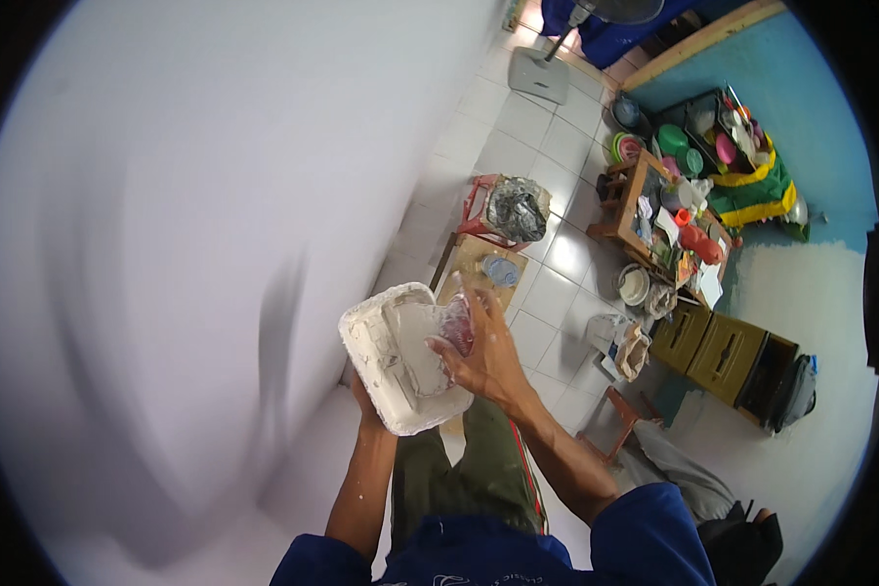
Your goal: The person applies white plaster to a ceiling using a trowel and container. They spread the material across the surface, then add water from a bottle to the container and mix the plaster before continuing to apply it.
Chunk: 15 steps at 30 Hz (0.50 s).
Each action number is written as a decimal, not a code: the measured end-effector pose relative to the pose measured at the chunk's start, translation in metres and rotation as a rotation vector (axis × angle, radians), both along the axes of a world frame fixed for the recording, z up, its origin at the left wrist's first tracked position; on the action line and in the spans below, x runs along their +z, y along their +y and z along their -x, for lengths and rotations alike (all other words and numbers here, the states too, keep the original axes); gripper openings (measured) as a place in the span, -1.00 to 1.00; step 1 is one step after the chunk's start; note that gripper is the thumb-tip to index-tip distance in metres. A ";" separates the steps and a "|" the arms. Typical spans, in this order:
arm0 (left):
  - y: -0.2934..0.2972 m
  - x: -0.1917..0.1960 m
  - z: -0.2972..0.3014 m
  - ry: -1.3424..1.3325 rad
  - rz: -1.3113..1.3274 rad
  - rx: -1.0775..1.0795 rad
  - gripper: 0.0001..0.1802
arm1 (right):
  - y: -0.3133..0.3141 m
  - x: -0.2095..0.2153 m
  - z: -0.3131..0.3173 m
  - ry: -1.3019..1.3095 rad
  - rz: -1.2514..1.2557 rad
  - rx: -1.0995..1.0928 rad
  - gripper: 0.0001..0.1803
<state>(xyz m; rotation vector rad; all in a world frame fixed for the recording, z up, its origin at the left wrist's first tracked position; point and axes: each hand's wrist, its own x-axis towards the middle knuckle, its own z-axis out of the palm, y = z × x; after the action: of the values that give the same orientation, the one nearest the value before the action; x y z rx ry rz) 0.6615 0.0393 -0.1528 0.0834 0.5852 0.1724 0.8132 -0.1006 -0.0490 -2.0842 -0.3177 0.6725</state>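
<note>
A white rectangular tray (391,366), caked with white paint or plaster, is tilted in front of me. My left hand (363,398) supports it from beneath at its lower left; most of its fingers are hidden behind the tray. Over the tray's right side, my right hand (483,352) is closed around a reddish thing wrapped in clear plastic (456,327). The wrapped thing is against the white material in the tray, and its kind is unclear. White specks dot my right fingers and left forearm.
A white wall (215,195) rises close on the left. Ahead are a wooden bench (474,259) holding a clear plastic container (500,271) and a red stool (479,210) topped with crumpled dark plastic (518,210). Right: a cluttered wooden table (640,186), buckets (633,285) and olive drawers (713,352).
</note>
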 end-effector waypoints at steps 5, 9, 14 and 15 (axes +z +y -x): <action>0.004 -0.087 -0.011 -0.055 -0.133 -0.025 -0.36 | -0.012 -0.085 -0.011 0.043 -0.227 -0.035 -0.03; 0.013 -0.164 -0.006 0.130 -0.134 -0.008 -0.40 | -0.069 -0.202 0.024 0.426 -0.445 -0.518 -0.35; 0.032 -0.241 -0.010 0.227 -0.162 -0.061 -0.41 | -0.139 -0.436 0.081 0.087 0.175 -0.593 -0.40; 0.036 -0.258 -0.009 0.244 -0.169 -0.069 -0.41 | -0.158 -0.494 0.092 -0.069 0.239 -0.539 -0.33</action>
<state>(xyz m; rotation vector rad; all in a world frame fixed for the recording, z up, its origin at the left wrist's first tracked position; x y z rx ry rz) 0.6706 0.0754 -0.4110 0.2908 0.8090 0.1448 0.7214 -0.2583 -0.5431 -2.2837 0.2982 0.3232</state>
